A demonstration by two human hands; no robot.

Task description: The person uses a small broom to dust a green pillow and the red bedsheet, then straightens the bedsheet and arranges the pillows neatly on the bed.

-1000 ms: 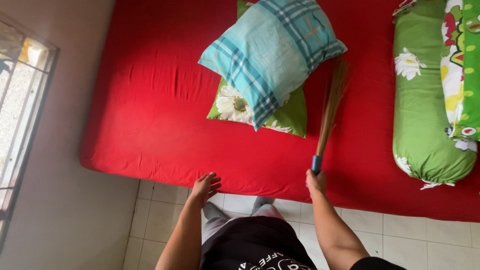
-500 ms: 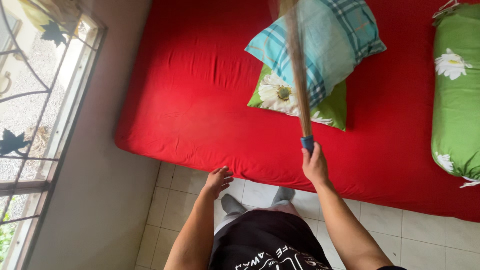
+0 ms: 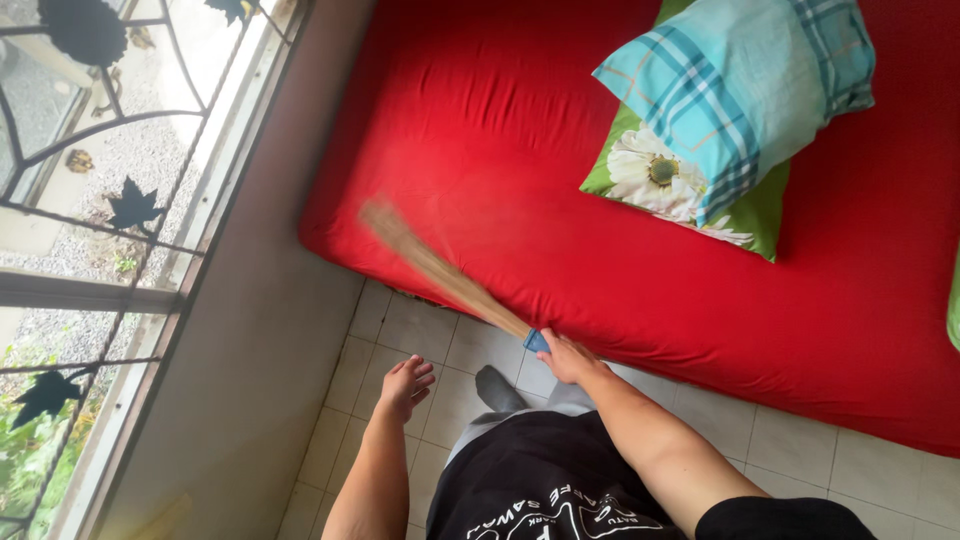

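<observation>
- Sweeping the red bed [image 3: 560, 180] is the step I judge to be in hand; my right hand [image 3: 566, 358] has its fingers clenched on the stick broom [image 3: 440, 272].
- It lies low across the bed's near corner, blurred.
- My left hand [image 3: 405, 384] hangs released, touching nothing, over the tiled floor [image 3: 400, 330].
- Next I need a long, flat brush near the pillows [image 3: 720, 110].

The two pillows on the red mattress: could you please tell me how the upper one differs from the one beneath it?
The turquoise plaid pillow lies on top, fully visible; the green daisy-print pillow sits underneath, mostly covered. The plaid one has a checked pattern of blue stripes, whereas the green one carries white flowers. Both are soft fabric pillows resting on the red mattress, well away from the stick broom in the right hand.
</observation>
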